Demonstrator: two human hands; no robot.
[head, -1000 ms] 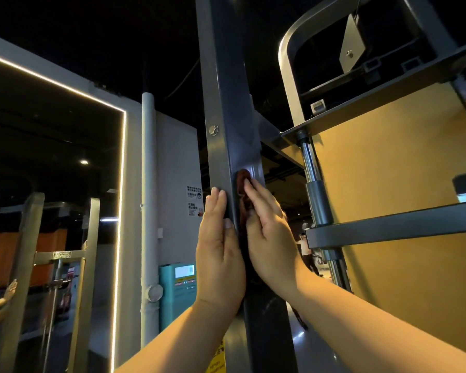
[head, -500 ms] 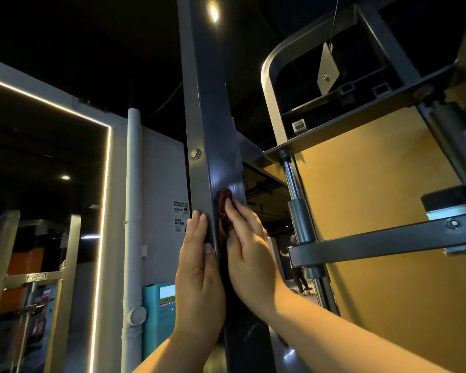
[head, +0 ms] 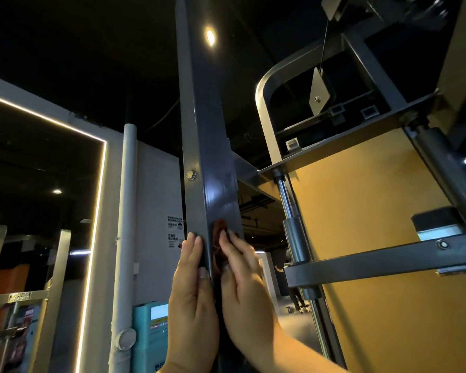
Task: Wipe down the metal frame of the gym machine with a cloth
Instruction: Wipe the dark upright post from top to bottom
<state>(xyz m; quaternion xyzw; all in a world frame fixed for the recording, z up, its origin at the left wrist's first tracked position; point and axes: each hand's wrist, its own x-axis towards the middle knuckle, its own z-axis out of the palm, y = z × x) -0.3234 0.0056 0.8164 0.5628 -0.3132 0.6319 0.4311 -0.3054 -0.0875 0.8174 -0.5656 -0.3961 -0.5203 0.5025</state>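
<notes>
The gym machine's dark grey upright post (head: 213,157) rises through the middle of the view, with a bolt (head: 191,175) on its left face. My left hand (head: 194,297) lies flat against the post's left face, fingers straight. Opposite it, my right hand (head: 245,286) presses flat on the glossy right face. A small reddish-brown patch (head: 219,227) shows at my right fingertips; I cannot tell whether it is the cloth or a reflection.
A grey crossbar (head: 374,261) and a chrome guide rod (head: 291,224) stand right of the post, in front of a yellow panel (head: 361,211). A curved silver tube (head: 264,103) arches above. A white pipe (head: 127,211) and a teal kiosk (head: 151,332) are at the left.
The view has tilted upward, so the hands sit lower in the frame. Both hands stay pressed on the post at about the same distance below the bolt.
</notes>
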